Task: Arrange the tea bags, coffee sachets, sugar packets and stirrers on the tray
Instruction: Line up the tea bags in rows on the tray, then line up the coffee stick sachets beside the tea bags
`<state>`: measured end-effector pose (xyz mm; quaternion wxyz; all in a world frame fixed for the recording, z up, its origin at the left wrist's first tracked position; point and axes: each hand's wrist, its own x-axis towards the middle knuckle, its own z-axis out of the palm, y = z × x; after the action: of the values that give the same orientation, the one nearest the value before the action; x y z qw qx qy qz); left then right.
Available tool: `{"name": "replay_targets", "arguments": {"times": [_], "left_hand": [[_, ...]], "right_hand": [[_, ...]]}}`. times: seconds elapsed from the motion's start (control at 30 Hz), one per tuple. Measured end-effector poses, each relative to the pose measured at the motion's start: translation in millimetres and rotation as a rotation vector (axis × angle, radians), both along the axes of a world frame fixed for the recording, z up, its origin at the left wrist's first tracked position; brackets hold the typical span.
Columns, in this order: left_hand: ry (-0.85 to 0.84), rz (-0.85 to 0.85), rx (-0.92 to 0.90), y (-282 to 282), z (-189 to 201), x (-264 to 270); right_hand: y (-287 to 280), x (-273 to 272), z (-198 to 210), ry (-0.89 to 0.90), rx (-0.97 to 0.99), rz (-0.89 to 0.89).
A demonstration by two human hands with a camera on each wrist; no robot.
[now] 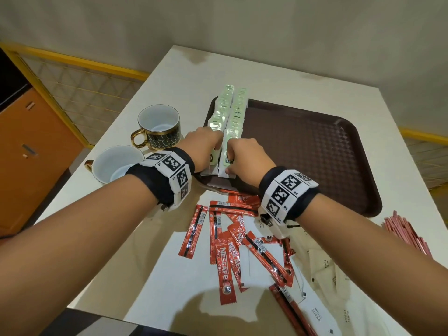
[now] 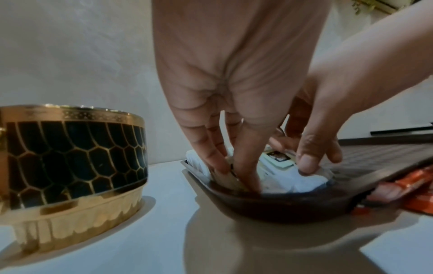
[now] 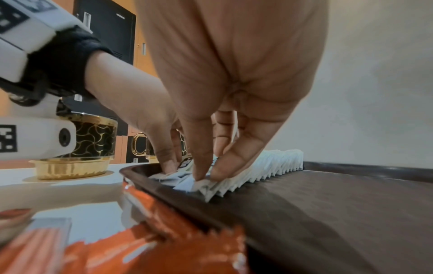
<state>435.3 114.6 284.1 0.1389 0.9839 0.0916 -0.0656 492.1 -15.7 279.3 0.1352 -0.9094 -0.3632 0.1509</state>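
the tea bags (image 1: 228, 117) lie in two overlapping rows along the 9 o'clock edge of the brown tray (image 1: 315, 151), shingled like roof tiles, and the far ends poke over the tray's 11 o'clock rim. the left hand (image 1: 206, 146) has its fingertips (image 2: 248, 178) pressed down into the near end of the left row, grip apart, fingers straight. the right hand (image 1: 244, 158) pinches the nearest bags of the right row between thumb and fingers, grip clamped on them.

risks, as i judge them: the rows are loose and light, so a push from the near end could slide the far bags right off the rim onto the surface (image 1: 169, 78). lifting the pinched bags carelessly could drag their neighbours and break the shingling. the tray's near corner sits on top of a few coffee sachets (image 1: 230, 251), so it may rock or shift under pressure. the black-and-gold cup (image 1: 158, 128) stands just beside the left wrist at 9 o'clock and a second cup (image 1: 116, 163) is closer still; an elbow swing could knock either.

readable writing: the red sachets at 6 o'clock say "nescafe classic". the white sugar packets (image 1: 322, 270) at 5 o'clock read "white sugar". the pink stirrers (image 1: 409, 236) at 3 o'clock show no lettering. the tea bag print is too small to read.
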Motion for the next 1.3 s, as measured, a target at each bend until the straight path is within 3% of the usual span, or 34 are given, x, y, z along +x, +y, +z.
{"name": "replay_targets", "arguments": {"times": [0.17, 0.4, 0.63, 0.7, 0.77, 0.87, 0.93, 1.0, 1.07, 1.17, 1.3], "left_hand": [[-0.079, 0.025, -0.009, 0.2, -1.4, -5.9], [0.061, 0.026, 0.04, -3.9, -4.6, -7.9], [0.063, 0.011, 0.044, -2.8, -9.7, -2.3], [0.046, 0.039, 0.007, -0.2, -8.6, -1.9], [-0.014, 0.121, -0.077, 6.7, -5.4, 1.8], [-0.127, 0.286, -0.201, 18.5, 3.3, 16.9], [-0.114, 0.378, -0.256, 21.8, 9.8, 28.3], [-0.087, 0.417, -0.302, 21.1, 12.7, 38.8], [-0.042, 0.435, -0.314, 19.4, 11.3, 46.4], [-0.003, 0.443, -0.326, 18.3, 3.0, 52.8], [0.003, 0.388, -0.308, 17.7, -1.4, 51.2]], "right_hand": [[-0.1, -3.5, 1.2, 0.042, 0.0, -0.014], [4.5, -2.1, -3.6, -0.01, -0.049, 0.042], [9.1, 4.2, -3.8, -0.012, -0.072, 0.022], [6.3, 11.6, 1.1, 0.03, -0.018, -0.041], [2.4, 26.6, 3.9, 0.087, 0.127, -0.217], [2.3, 45.2, 5.9, 0.306, 0.414, -0.519], [9.1, 52.7, 3.8, 0.436, 0.454, -0.588], [17.3, 53.6, -0.4, 0.446, 0.361, -0.585], [27.5, 53.1, 0.4, 0.58, 0.46, -0.643], [31.3, 56.4, -7.4, 0.629, 0.514, -0.611], [29.6, 61.0, -14.1, 0.538, 0.47, -0.541]]}}
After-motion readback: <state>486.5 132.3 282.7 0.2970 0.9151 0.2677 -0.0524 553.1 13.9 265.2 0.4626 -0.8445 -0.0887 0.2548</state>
